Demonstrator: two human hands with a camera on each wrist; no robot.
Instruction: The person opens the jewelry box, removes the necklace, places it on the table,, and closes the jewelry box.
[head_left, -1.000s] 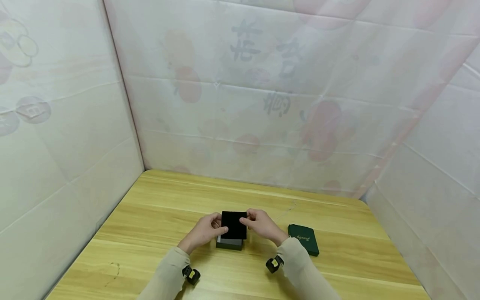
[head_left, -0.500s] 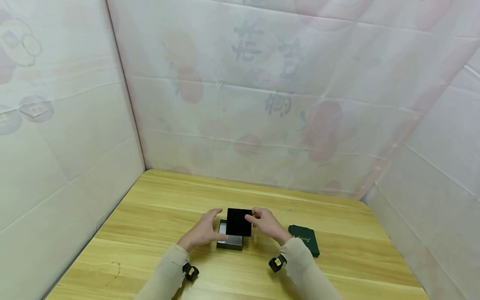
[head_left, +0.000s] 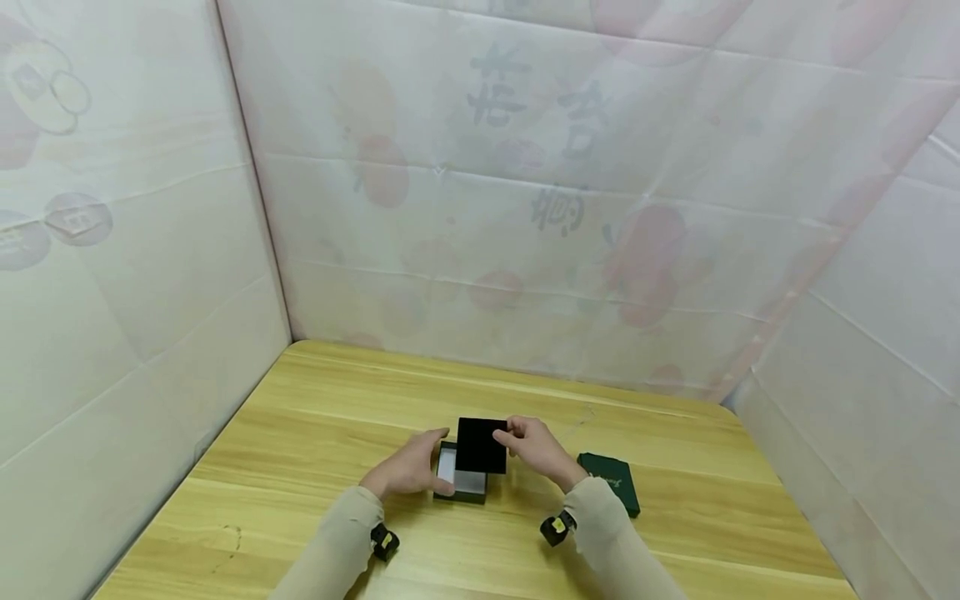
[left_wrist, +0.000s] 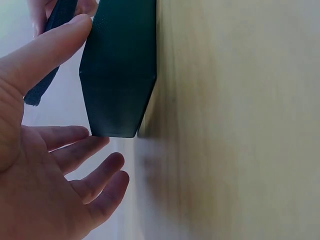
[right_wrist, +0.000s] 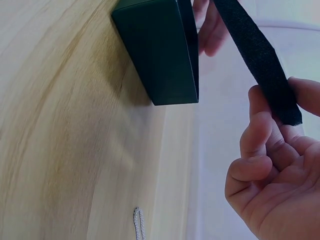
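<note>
Printed cloth walls (head_left: 450, 250) enclose a wooden table (head_left: 360, 383).

Head view: the left hand (head_left: 407, 467) is positioned at the outer side of an open box (head_left: 459, 497); its thumb and fingers stand apart, spanning that side. The right hand (head_left: 534, 446) clamps a black pad (head_left: 480, 448) between thumb and fingers, at one edge only. The pad is between the hands, above part of the box, leaving some of the pale interior exposed. A green lid (head_left: 611, 477) with gold lettering lies just beside the right sleeve (head_left: 621, 535), on its outer side.

Left wrist view: the left thumb meets the box rim; the nearer fingertips reach a corner, and the remaining fingers stand free. Firmness of this contact cannot be told. Caution: the box may skid or turn if the left hand pushes without bracing it.

Right wrist view: the pad is tilted relative to the box, with a gap between them. Caution: the pad may pivot or drop if thumb pressure eases, since its far edge has no visible support. If lowered at this tilt, it could catch on the rim. A silver chain (right_wrist: 139, 224) lies on the table beyond the right hand; a low outward sweep could snag the chain, and the sleeve could nudge the lid.
</note>
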